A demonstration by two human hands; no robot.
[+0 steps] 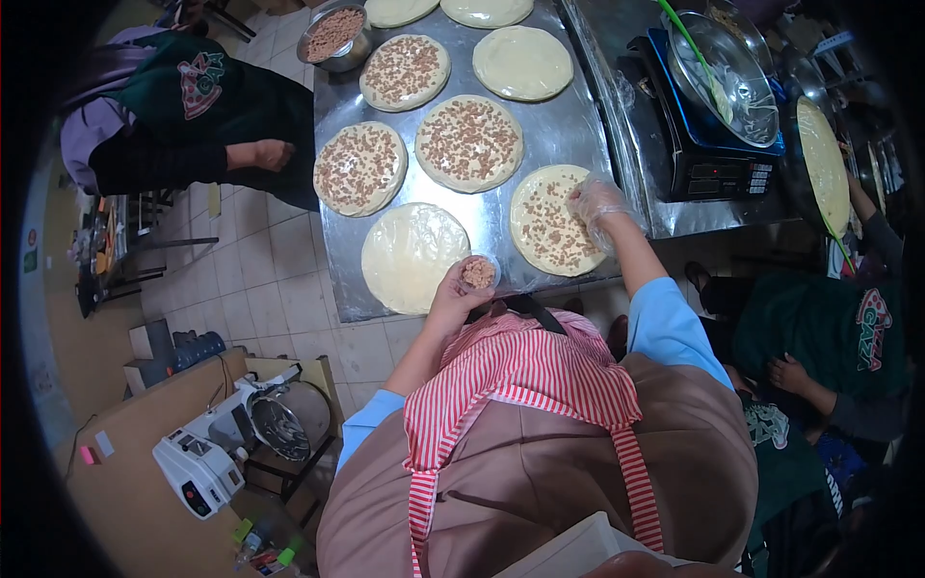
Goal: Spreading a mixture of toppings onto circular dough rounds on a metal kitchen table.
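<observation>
My left hand (455, 295) holds a small clear plastic cup (479, 273) of brown crumbled topping at the table's near edge. My right hand (600, 206), in a clear plastic glove, is over the right rim of a round dough base (553, 220) scattered with brown crumbles; its fingertips are partly hidden, so whether they hold crumbles is unclear. Left of the cup lies a plain pale dough round (415, 258). Farther off, several rounds bear crumbles, among them one in the middle (469, 144) and one at left (360, 169). Another plain round (522, 63) lies beyond.
A metal bowl of crumbles (334, 37) stands at the metal table's far left corner. On the right counter, a steel bowl with a green-handled utensil rests by a digital scale (715, 173). Co-workers stand at left and right. A white stand mixer (209, 441) is behind at left.
</observation>
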